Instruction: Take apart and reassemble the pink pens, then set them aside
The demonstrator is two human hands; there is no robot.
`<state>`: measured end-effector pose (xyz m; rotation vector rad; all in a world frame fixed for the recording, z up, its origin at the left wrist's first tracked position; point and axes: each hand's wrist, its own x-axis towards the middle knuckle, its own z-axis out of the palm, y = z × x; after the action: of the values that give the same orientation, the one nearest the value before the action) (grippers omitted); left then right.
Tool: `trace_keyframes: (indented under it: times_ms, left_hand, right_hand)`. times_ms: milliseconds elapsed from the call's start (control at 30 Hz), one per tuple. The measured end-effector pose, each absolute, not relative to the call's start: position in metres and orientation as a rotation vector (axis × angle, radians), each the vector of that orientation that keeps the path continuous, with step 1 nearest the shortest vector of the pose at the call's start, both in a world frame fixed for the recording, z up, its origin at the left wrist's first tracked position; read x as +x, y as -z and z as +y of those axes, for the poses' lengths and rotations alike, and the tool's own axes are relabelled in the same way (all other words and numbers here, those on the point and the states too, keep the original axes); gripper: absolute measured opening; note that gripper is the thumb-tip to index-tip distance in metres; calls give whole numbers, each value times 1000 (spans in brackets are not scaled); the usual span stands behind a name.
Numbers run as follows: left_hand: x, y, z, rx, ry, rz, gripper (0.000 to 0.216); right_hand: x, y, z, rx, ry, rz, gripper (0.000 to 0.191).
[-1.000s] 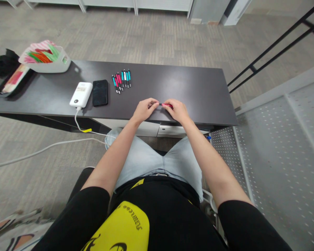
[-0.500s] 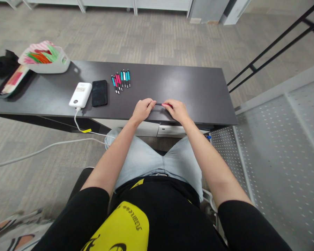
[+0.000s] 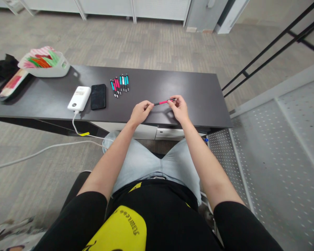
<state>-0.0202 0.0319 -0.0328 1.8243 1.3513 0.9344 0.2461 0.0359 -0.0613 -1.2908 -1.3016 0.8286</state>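
Nearest of all, the person's lap and two bare forearms run forward to the near edge of the dark desk (image 3: 193, 90), where both hands meet over its front strip. Between them lies a slim pink pen (image 3: 164, 102), lifted a little off the surface, its long axis running crosswise from one hand to the other and tilted slightly, the right end higher and a touch farther away. The left hand (image 3: 139, 112) is curled narrow, its fingertips pinching the dark tip end of the pen; the right hand (image 3: 178, 107) pinches the opposite end, where a pale thin part shows, possibly the clip or the refill, though it is too small to tell. Each hand is thus equally close to the pen, one at each end, with the pink barrel bare in the gap between them. Farther out and to the left of the left hand sits a small row of pens (image 3: 119, 84), teal and pink, lying side by side with their lengths pointing away from the person. Left of those lies a black phone (image 3: 98, 96), and just beside it a white power bank (image 3: 79, 98) whose cable drops over the near edge. Well away at the far left stands a white bin (image 3: 47, 68) of colourful pieces.
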Motion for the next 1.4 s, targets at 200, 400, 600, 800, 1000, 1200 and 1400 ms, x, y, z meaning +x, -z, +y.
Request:
trace_keyframes:
  times_ms: [200,400,600,800,1000,1200,1400]
  left_hand:
    - [-20,26,30,2044,-751,1313,23]
    - [-21,27,27,1838,-876,1293,32]
    - [-25,36,29,1746,-979,1289,42]
    - [-24,35,29,1733,-991,1308,53]
    - [-22,32,28,1743,-993,1330,50]
    - [-22,25,23,1823,-956,1458,30]
    - [-25,9,16,2056,-761,1526,63]
  right_hand:
    - [245,56,34,-1228,-930,-1183,69]
    - [244,47,33,-1233,-838,-982,74]
    - [247,42,35,-1258,-857,-803,66]
    - [252,55,39,-1202,-861,-900,75]
    - [253,53,37,-1153,-856,-963,79]
    - [249,54,34,-1207,-910,-971,77]
    - [290,41,69,-1350,-922,-1008,57]
